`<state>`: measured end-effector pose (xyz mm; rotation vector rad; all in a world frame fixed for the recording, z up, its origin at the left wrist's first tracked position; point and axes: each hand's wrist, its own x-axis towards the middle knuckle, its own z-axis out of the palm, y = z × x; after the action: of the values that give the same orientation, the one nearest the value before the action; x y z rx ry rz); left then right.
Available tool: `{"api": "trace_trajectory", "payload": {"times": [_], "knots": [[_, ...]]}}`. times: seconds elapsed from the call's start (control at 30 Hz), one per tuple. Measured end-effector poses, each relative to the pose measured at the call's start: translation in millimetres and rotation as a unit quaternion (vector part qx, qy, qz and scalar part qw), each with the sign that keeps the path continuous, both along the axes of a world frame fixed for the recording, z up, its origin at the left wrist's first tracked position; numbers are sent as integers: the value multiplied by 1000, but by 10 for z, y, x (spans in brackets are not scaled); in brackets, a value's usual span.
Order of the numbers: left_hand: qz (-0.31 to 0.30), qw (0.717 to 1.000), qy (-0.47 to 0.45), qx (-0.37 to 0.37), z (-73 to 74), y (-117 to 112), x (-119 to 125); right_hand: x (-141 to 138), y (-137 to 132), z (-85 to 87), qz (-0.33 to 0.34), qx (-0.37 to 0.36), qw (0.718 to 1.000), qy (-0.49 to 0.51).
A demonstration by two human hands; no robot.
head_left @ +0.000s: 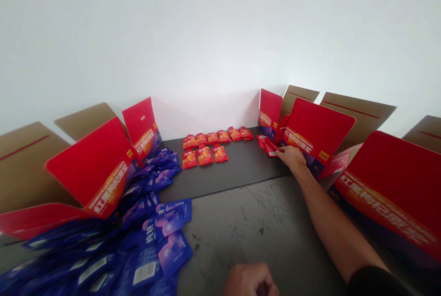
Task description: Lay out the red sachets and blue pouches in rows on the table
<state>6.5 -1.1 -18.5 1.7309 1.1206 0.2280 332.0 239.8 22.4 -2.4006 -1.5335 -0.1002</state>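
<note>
My right hand (292, 157) reaches far across the table to the right, its fingers closed on a small red pouch (271, 150) beside the red cartons. Another red pouch (262, 140) lies just behind that one. At the bottom edge my left hand (251, 280) is curled into a loose fist over the dark table (237, 222); nothing shows in it, and its lower part is cut off. Further back, red pouches with orange print (206, 155) lie in two rows, several at the back and three in front.
Blue pouches (172, 252) are heaped along the left side. An open red carton (93, 167) stands behind them at the left. More open red cartons (317, 126) line the right, with one close to my forearm (389, 195). A white wall (213, 48) rises behind the table.
</note>
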Motion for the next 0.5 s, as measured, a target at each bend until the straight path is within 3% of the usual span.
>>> {"api": "trace_trajectory", "payload": {"times": [0.3, 0.43, 0.5], "knots": [[-4, 999, -10, -38, 279, 23, -49, -200, -154, 326, -44, 94, 994, -31], [-9, 998, -48, -29, 319, 12, -65, -454, -101, 449, 32, 213, 974, 66], [-8, 998, -60, -27, 316, -1, -68, -676, -28, 449, 93, 226, 958, 152]]}}
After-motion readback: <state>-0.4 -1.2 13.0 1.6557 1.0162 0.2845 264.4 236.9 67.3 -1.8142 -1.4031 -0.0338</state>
